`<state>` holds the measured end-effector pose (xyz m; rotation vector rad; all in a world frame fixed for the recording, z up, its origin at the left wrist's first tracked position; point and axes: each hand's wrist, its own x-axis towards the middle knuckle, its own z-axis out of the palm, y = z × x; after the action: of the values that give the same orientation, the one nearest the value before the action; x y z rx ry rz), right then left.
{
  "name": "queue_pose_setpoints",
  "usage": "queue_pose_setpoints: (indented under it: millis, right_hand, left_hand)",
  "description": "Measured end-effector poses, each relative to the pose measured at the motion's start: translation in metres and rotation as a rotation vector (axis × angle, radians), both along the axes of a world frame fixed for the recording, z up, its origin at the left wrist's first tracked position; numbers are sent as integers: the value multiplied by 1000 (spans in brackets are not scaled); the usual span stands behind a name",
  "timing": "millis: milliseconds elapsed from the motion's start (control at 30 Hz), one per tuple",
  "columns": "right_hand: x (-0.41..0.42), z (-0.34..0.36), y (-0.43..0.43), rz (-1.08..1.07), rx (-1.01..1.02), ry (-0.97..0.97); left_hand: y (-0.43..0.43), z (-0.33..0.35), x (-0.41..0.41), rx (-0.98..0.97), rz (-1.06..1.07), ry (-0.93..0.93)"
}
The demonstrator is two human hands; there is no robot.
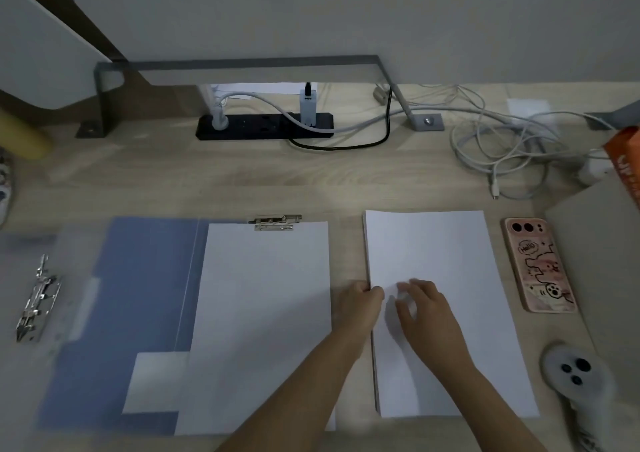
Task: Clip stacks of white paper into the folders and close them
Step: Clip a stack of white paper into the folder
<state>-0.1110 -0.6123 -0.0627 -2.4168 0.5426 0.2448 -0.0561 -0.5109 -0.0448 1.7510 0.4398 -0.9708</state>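
Observation:
An open blue folder (138,278) lies flat on the desk. White paper (263,313) sits on its right half under a metal clip (275,222) at the top. A second stack of white paper (443,254) lies loose to the right. My left hand (360,301) pinches that stack's left edge. My right hand (420,308) rests on top of the stack with its fingers curled down onto the sheet. At the far left lies a translucent folder (20,382) with a metal ring mechanism (38,304).
A phone in a pink case (538,264) lies right of the loose stack, a grey controller (571,370) below it. A grey board (602,278) and an orange box (627,164) stand at the right edge. A black power strip (265,126) and tangled cables (502,146) lie behind.

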Motion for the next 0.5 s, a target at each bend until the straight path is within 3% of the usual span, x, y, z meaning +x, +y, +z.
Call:
queue_pose_setpoints:
  millis: [233,500]
  right_hand:
    - [3,1,-1,-127,124,-32]
    - [3,6,-9,-137,262,-52]
  left_hand:
    - [11,8,-13,-260,111,41]
    - [13,9,-16,-323,83,-20]
